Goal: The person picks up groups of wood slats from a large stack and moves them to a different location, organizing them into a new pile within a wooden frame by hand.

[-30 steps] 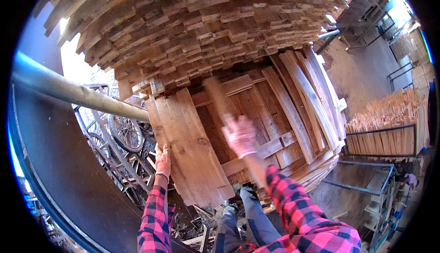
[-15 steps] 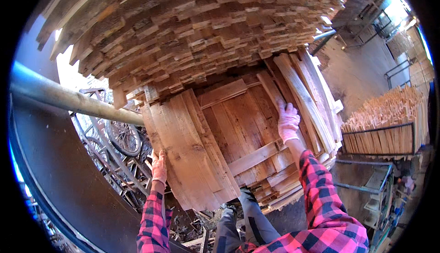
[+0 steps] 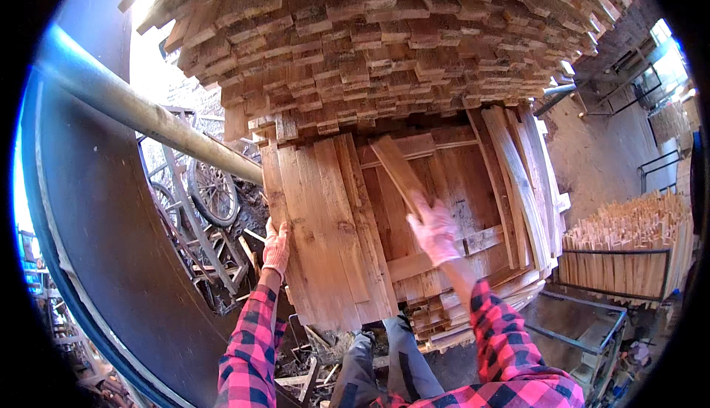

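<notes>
Gripping a narrow wooden board (image 3: 396, 171), the right hand (image 3: 435, 232) sits just right of the frame's centre, its pale glove closed around the board's lower end while the board slants up and to the left over the planks behind it. The glove is blurred, so how the fingers wrap cannot be made out exactly. At centre left, the left hand (image 3: 276, 247), also gloved, is pressed flat with its fingers apart against the left edge of a bundle of wide planks (image 3: 325, 230) that stands nearly upright in the middle of the frame. The two hands are well apart, with the bundle between them.

Across the whole upper part of the frame hangs a big stack of timber (image 3: 384, 38), seen end-on. More long boards (image 3: 521, 179) lean at centre right. A grey metal pipe (image 3: 140, 108) runs diagonally from the upper left toward the bundle. Below it, at centre left, a wagon wheel (image 3: 212, 192) lies among scrap. A metal rack of thin sticks (image 3: 629, 256) stands at the right edge. Red-and-black checked sleeves (image 3: 510, 349) enter from the lower edge.
</notes>
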Tool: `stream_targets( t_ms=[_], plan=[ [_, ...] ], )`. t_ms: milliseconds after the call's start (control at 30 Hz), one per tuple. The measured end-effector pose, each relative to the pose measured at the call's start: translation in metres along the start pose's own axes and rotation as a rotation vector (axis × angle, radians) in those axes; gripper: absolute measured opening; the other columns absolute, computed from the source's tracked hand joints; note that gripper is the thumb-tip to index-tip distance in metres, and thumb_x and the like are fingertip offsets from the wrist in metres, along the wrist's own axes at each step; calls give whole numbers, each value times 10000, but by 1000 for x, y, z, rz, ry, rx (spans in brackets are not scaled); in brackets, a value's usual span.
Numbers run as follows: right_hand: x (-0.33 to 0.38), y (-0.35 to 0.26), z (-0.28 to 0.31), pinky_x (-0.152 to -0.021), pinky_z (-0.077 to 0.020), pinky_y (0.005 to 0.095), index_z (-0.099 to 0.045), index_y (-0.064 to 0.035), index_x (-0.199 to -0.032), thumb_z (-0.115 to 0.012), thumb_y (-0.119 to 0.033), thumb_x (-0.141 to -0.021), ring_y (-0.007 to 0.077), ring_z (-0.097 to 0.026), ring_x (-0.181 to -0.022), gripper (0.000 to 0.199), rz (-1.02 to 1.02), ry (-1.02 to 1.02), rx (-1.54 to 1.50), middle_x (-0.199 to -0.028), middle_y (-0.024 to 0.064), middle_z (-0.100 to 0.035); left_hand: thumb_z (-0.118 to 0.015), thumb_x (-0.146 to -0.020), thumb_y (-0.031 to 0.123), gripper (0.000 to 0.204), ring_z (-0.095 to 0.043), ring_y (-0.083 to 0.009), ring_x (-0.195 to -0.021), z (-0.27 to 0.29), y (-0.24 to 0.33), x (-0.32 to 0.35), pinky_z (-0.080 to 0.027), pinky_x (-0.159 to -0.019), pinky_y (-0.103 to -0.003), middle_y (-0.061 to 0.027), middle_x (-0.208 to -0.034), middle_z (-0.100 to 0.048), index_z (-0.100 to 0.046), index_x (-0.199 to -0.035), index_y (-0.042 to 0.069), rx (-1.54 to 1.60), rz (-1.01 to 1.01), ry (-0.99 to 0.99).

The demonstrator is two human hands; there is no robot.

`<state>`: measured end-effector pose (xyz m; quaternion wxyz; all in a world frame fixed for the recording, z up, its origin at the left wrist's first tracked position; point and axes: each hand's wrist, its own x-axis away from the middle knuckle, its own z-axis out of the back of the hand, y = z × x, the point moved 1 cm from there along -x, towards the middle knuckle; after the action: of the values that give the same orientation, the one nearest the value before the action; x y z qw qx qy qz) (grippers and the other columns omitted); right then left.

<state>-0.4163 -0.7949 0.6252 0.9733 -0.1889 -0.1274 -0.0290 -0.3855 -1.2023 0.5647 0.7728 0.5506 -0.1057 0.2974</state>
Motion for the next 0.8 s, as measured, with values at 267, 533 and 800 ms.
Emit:
stream_targets(
  t_ms=[267,533,800],
  plan=[
    [-28,-136,-86,-941,-517,514,-367,-317,-1542,-597,-534,-934,434,-628,-1131,685,-5,101,-204,-1408,263,-536,-524,-1038,390,524,-647,-383,-1132,17,-47,-23,-504,-926,-435,-219,-1227,-670,-375,-1474,139,-307,-311,99],
    [-7,-7,-208,-842,-571,414,-321,-147,-1562,-444,-236,-1021,310,-659,-1065,562,472,220,140,-1515,177,-456,-587,-994,343,612,-500,-222,-1315,26,-57,-51,-413,-1070,-353,-124,-1437,-520,-404,-1500,51,297,-176,-352],
    [18,-58,-178,-715,-564,307,-356,-9,-1517,-487,-73,-907,201,-583,-825,628,639,614,1240,-1260,132,-554,-528,-1027,444,576,-541,-196,-1275,31,-43,-25,-495,-1031,-379,-73,-1398,-563,-492,-1443,47,501,103,-317]
  ],
)
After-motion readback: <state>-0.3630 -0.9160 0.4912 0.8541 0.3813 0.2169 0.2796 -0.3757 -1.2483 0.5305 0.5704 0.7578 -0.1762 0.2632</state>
